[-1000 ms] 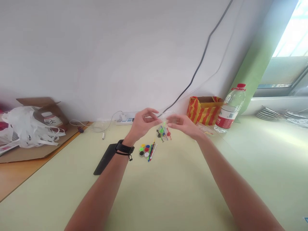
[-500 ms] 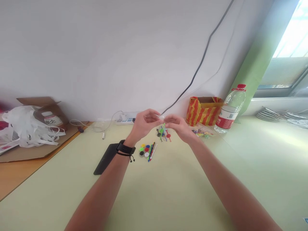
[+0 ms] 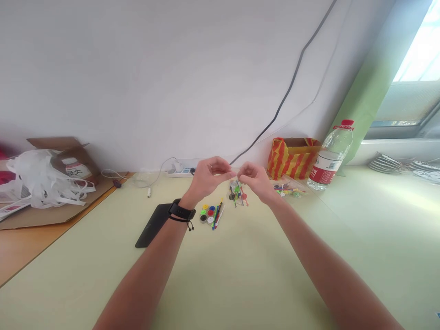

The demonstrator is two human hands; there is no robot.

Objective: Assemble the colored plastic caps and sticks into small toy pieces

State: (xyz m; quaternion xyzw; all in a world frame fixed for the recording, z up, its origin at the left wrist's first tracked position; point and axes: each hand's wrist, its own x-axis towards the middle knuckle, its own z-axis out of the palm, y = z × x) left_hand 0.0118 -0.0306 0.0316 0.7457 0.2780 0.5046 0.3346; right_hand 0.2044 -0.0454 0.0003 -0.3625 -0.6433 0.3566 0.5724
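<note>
Pale green tabletop [image 3: 254, 275] meets a white wall [image 3: 172, 82] along its far edge; a clear bag [image 3: 238, 192] holding coloured pieces is positioned near that edge. Left hand [image 3: 211, 178]: thumb and fingers pinch the top of the clear bag. Right hand [image 3: 256, 181]: fingers curled, pinching the same top, with the fingertips of both hands almost meeting. Whether the base of the clear bag contacts the tabletop cannot be determined. Just left of the clear bag, on its near side, six coloured discs [image 3: 206, 214] lie in two columns of three, with a bundle of sticks [image 3: 217, 216] along their right side. Right of the clear bag, a second bag [image 3: 290, 190] of coloured pieces lies in front of a striped bag [image 3: 292, 158]; a bottle [image 3: 326, 167] stands upright farther right. Behind and left of the clear bag, a power strip [image 3: 182, 173] lies along the wall. Farther left, the left forearm overlaps a flat black object [image 3: 153, 225]; beyond it, the tabletop's left edge borders an orange-brown surface [image 3: 17, 256]. On the clear bag's near side, the tabletop extends between both forearms; rightward, it continues past the right forearm.
</note>
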